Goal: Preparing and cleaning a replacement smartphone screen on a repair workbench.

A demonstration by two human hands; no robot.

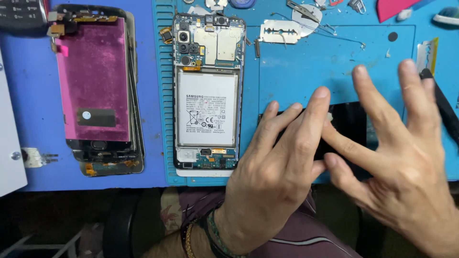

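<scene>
under both spread, empty hands, left hand (275,172), right hand (401,162), dark panel (346,124) mostly hidden

A white rectangular label (206,108) with small black print is seen on the battery of the opened phone at the centre. A detached display panel (95,79), magenta-backed with a black patch, lies at the left. A black screen panel (346,125) lies under the hands, near right.

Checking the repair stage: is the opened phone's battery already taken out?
No, the white battery sits in the opened phone on the blue mat.
</scene>
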